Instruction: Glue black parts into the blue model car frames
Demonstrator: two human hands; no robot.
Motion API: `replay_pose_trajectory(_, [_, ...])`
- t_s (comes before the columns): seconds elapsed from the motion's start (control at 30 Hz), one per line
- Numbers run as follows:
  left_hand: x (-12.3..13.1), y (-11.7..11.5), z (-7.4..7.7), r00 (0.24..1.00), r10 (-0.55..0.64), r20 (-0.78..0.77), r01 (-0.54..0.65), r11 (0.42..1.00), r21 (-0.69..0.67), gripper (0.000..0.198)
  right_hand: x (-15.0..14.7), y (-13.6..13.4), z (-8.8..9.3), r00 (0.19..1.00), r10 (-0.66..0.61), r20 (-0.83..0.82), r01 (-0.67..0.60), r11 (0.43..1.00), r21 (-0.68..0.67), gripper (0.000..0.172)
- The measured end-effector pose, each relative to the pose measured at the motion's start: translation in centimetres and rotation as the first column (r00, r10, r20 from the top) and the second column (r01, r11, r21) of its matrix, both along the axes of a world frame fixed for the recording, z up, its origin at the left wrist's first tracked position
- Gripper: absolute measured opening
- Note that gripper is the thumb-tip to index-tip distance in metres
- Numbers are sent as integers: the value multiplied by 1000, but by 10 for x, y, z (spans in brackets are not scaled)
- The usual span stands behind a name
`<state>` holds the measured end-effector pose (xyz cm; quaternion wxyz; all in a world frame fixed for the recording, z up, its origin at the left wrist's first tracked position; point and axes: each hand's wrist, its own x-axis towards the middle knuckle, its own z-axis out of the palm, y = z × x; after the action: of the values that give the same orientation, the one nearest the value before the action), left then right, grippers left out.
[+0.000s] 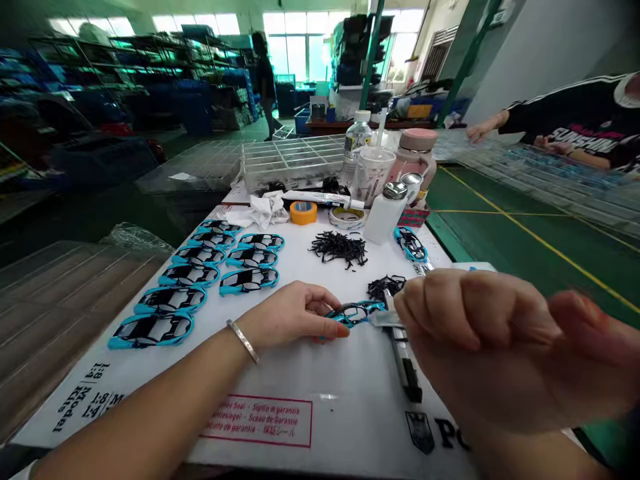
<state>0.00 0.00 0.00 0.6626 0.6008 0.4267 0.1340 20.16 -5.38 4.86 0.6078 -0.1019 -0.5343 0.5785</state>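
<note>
left hand grips blue car shell at fingertips | right hand fisted on tool

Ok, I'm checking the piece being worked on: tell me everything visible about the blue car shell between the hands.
The blue car shell is small, glossy, plastic-looking, blue with dark window areas. It lies flat on the white table, its left end held by the left hand; a pale slim tool gripped in the right hand meets its right end.
</note>
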Motion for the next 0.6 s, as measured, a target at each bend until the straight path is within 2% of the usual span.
replay_pose_trajectory(0.17, [0,0,1,999,-11,30,12,1000,-7,43,5,-8,-9,995,-47,-88,31,984,-178,53])
replay_pose_trajectory(0.3, [2,-1,4,999,10,39,-8,999,-49,43,7,-9,-13,992,-43,-122,17,978,-207,54])
replay_pose_trajectory(0.37, [3,-1,5,999,15,37,-13,998,-57,43,7,-8,-13,993,-43,-111,20,980,-198,54])
replay_pose_trajectory(0.53, [4,-1,7,999,26,29,-25,999,-43,41,5,-6,-7,999,-32,-23,31,998,-51,48])
replay_pose_trajectory(0.6, [4,-2,7,999,26,31,-24,999,-40,40,4,-5,-5,999,-31,22,32,999,-35,46])
